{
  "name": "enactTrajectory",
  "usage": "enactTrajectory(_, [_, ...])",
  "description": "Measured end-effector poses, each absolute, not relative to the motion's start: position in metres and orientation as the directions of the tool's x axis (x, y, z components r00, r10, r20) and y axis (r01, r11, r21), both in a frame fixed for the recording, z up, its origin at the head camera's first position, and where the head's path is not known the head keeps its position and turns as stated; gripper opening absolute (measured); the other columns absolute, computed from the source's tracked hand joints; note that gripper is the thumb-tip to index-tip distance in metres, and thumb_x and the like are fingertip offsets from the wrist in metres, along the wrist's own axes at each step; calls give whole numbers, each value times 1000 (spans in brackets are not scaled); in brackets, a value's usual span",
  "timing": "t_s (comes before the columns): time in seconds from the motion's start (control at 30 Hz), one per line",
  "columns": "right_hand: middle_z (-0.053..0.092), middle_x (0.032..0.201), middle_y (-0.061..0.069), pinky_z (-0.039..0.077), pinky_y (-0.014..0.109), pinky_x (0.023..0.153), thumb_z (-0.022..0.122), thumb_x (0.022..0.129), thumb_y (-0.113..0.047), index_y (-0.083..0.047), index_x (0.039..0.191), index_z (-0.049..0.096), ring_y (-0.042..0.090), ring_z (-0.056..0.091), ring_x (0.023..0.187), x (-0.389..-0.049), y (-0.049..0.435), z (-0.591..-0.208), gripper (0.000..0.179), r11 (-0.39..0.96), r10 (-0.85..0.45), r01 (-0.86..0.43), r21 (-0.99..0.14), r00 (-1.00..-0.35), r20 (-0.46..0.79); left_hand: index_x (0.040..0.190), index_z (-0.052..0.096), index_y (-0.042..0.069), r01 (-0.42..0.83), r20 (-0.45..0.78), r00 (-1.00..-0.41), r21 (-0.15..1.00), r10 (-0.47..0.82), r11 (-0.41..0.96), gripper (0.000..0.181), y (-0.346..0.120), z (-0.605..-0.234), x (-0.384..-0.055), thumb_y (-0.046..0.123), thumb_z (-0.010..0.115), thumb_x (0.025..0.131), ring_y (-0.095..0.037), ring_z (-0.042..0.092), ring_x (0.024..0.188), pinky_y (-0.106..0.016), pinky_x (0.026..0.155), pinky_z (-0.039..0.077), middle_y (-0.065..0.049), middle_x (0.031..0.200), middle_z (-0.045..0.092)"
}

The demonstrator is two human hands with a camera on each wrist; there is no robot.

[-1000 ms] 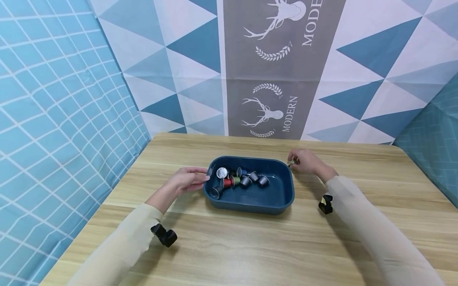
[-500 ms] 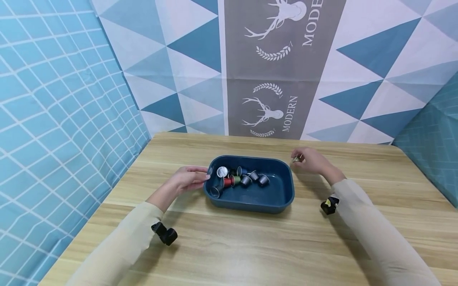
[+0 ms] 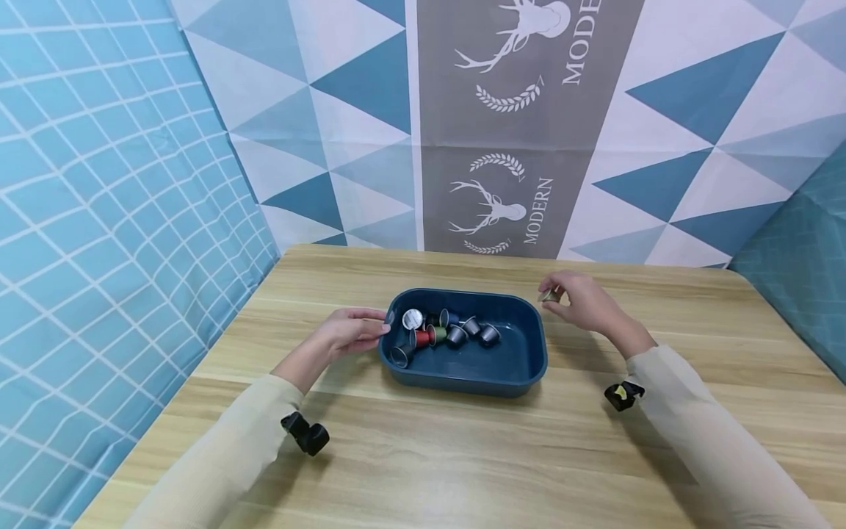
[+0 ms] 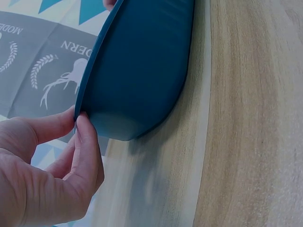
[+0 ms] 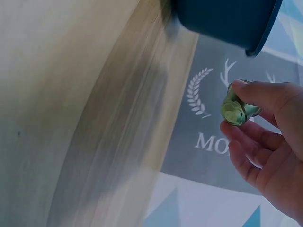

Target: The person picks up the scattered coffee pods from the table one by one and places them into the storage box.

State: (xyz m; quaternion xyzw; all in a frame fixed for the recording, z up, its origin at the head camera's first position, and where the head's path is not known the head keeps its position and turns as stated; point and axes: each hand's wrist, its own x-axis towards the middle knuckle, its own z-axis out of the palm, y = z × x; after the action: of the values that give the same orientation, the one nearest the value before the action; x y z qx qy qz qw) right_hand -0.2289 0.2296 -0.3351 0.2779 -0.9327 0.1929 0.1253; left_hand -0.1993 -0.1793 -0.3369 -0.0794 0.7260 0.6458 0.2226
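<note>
A dark blue plastic basin (image 3: 463, 380) stands on the wooden table. At its left end my left hand (image 3: 344, 334) pinches the rim between thumb and fingers, as the left wrist view shows with the basin's outer wall (image 4: 137, 61). Just beyond the right end, my right hand (image 3: 581, 301) holds a light green coffee capsule (image 5: 234, 111) between thumb and fingertips. Inside the basin, mostly to the left, lie several coffee capsules: a red one (image 3: 419, 338), a green one (image 3: 437, 335), a grey one (image 3: 490, 335), and one showing its white lid (image 3: 413, 319), among other dark ones.
The wooden table (image 3: 423, 455) reaches back to a wall cloth (image 3: 370, 110) with triangles and deer prints. A blue gridded cloth (image 3: 119, 220) hangs along the left side. Black wrist cameras sit on both sleeves.
My right hand has moved slightly right, away from the basin's rim, with the capsule still in its fingers. The left hand stays at the left rim, and the capsules in the basin lie as before.
</note>
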Motion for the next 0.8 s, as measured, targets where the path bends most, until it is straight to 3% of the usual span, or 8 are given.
enactTrajectory(0.4, [69, 92, 10, 56, 35, 69, 74, 79, 0, -2, 97, 65, 16, 64, 79, -216, 218, -327, 19, 720, -516, -658, -221, -720, 463, 136, 50, 0, -409, -428, -887, 902, 171, 138, 51, -179, -336, -199, 4, 66, 88, -3, 64, 71, -15, 65, 56, 8, 78, 67])
enactTrajectory(0.8, [66, 93, 5, 57, 33, 71, 75, 81, -4, -6, 97, 65, 14, 63, 80, -204, 211, -322, 19, 733, -530, -655, -185, -720, 447, 137, 49, -1, -414, -435, -883, 899, 174, 147, 52, -180, -336, -201, 5, 66, 88, -3, 63, 71, -15, 67, 56, 8, 78, 66])
